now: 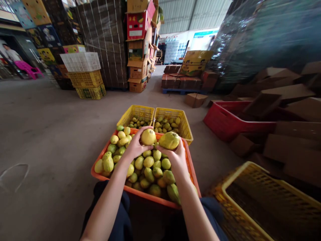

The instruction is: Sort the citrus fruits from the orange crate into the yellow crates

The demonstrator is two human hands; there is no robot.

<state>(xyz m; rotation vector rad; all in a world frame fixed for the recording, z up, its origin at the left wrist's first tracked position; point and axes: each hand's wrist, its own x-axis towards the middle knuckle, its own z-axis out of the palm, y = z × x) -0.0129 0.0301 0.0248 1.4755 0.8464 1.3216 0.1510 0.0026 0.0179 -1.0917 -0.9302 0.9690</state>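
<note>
My left hand (141, 141) is closed around a pale yellow papaya (148, 137) with its stem end showing. In my right hand (175, 151) lies a greener, longer papaya (169, 140), lumpy and held on its side. Both fruits are raised side by side above an orange crate (152, 198), close to its far rim. Many yellow and green papayas (148, 162) fill this crate. Beyond it stand a left yellow crate (134, 110) and a right yellow crate (187, 124), each with smaller-looking yellow-green fruit low inside.
A yellow basket (240, 170) stands at my near right, with a red crate (218, 122) and loose cardboard boxes (293, 144) behind it. Stacked crates (85, 78) and tall box stacks (137, 50) rise further back. A person (12, 53) is at the far left.
</note>
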